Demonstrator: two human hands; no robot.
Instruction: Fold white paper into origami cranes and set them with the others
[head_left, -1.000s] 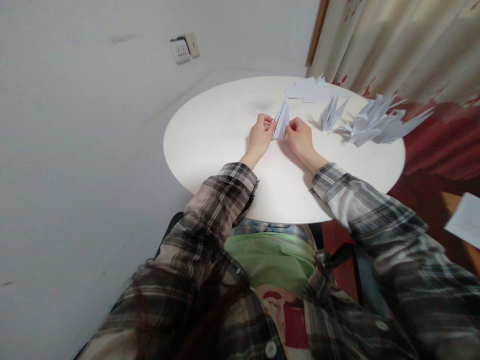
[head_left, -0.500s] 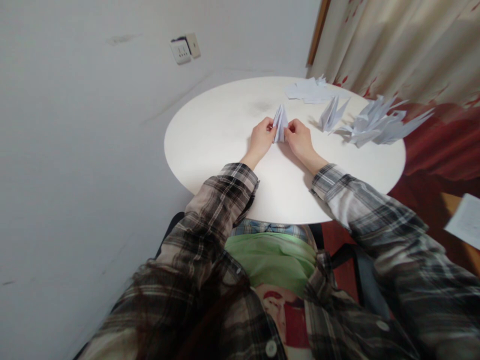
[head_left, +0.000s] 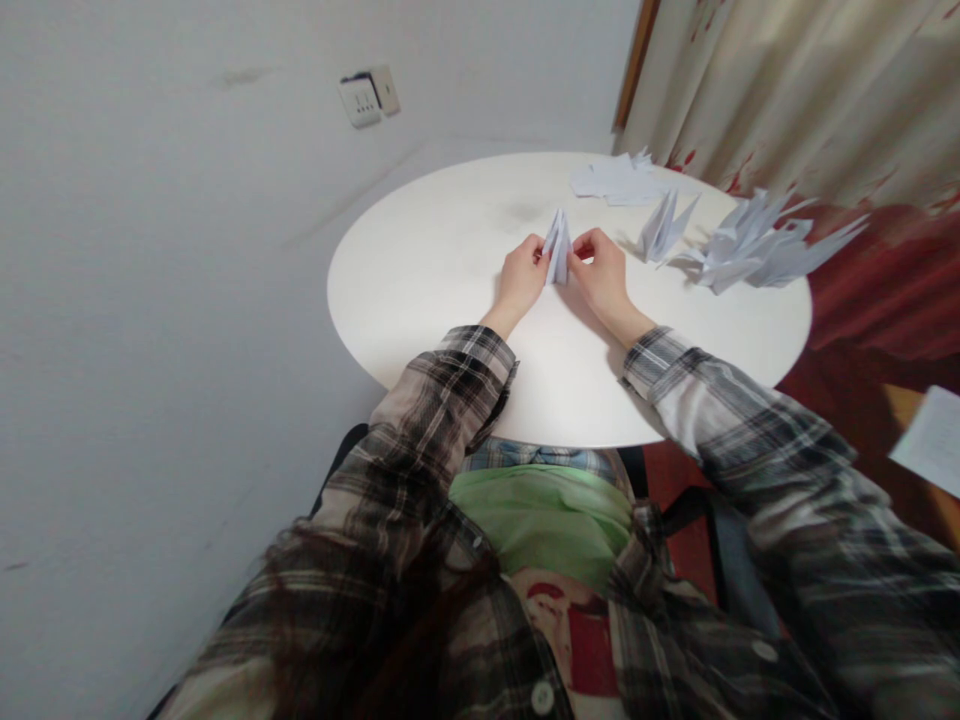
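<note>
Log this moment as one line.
left hand: holds folded paper | right hand: at its right edge | table: paper figures at right

A room apparently in a home, judging by the patterned curtain [head_left: 772, 90], wall socket [head_left: 360, 103] and round table [head_left: 420, 270].

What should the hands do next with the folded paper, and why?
Perhaps the right hand could press the folded paper flatter while the left hand steadies it, because the fingers are at both its sides and its layers look slightly spread.

paper [head_left: 557, 250] between hands [head_left: 523, 277], origami [head_left: 724, 265] right
</note>
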